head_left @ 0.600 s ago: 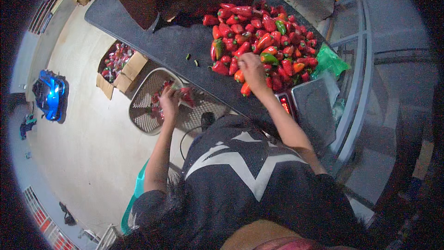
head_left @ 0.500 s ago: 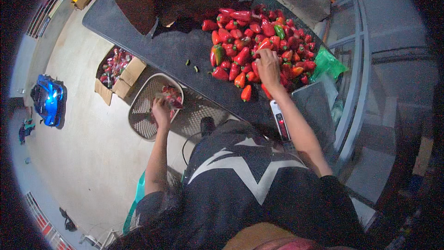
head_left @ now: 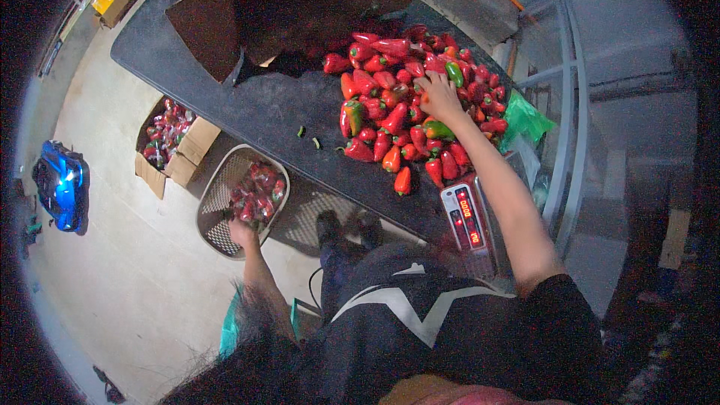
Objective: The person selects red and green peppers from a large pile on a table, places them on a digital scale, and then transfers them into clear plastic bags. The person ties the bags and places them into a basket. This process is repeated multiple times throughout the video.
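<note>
My right hand (head_left: 439, 95) lies with fingers spread on a heap of red peppers (head_left: 397, 105), a few of them green, on a black table (head_left: 247, 105). Far below the table my left hand (head_left: 241, 234) is at the near rim of a wire basket (head_left: 217, 195) on the floor. It touches the bagged red peppers (head_left: 259, 191) inside; its grip is hidden from me. A scale with a red display (head_left: 469, 217) sits at the table's near edge by my right forearm.
A large open cardboard box (head_left: 300, 0) stands at the table's far end. On the floor, a cardboard box of bagged peppers (head_left: 169, 139) lies beside the basket, with a blue object (head_left: 60, 184) further left. A green bag (head_left: 525, 116) and metal railing (head_left: 562, 105) are at the right.
My left hand has gone down with a bag of peppers from beside the table into the basket. My right hand has moved a little further into the pepper heap.
</note>
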`<state>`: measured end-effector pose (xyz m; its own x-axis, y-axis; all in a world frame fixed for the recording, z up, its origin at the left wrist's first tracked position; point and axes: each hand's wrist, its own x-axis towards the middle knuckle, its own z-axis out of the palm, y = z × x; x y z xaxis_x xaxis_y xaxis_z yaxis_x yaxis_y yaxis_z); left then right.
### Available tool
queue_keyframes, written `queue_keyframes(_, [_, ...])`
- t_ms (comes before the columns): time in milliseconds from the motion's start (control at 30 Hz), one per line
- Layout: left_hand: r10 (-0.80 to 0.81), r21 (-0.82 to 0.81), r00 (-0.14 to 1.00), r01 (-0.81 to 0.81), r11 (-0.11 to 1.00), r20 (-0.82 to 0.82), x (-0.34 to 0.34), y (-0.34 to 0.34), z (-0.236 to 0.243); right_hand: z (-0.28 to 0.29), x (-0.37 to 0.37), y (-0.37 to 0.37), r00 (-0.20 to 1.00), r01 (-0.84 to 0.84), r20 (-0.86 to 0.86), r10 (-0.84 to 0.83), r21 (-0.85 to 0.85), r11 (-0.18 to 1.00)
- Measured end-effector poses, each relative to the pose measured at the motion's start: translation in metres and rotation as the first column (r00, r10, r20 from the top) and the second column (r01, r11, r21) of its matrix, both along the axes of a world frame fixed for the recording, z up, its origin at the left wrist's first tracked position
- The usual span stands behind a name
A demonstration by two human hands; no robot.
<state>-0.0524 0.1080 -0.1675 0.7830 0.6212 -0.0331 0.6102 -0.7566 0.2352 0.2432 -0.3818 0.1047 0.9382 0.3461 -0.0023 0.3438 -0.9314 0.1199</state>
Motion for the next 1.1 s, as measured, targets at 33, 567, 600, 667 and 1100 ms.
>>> queue_keyframes(33, [0.064, -0.036, 0.998, -0.065, 0.997, -0.017, -0.006, 0.001, -0.005, 0.002, 0.01, 0.006, 0.993, -0.105, 0.062, 0.098, 0.127, 0.986])
queue_keyframes(567, [0.242, 0.024, 0.908, -0.249, 0.968, -0.343, -0.049, 0.013, -0.09, -0.001, 0.092, 0.008, 0.99, 0.126, 0.028, -0.138, 0.257, 0.958])
queue_keyframes(600, [0.109, 0.06, 0.96, -0.097, 0.993, -0.259, -0.053, 0.013, -0.095, 0.009, 0.075, -0.016, 0.981, 0.186, 0.0, -0.194, 0.273, 0.944])
queue_keyframes(667, [0.041, 0.091, 0.935, -0.009, 0.996, -0.353, -0.056, 0.016, -0.102, 0.026, 0.035, -0.063, 0.968, 0.212, 0.073, -0.241, 0.282, 0.936])
queue_keyframes(1100, [-0.274, -0.275, 0.956, 0.237, 0.932, -0.104, -0.009, 0.003, -0.018, 0.044, -0.271, -0.17, 0.714, 0.681, -0.035, -0.699, 0.268, 0.681])
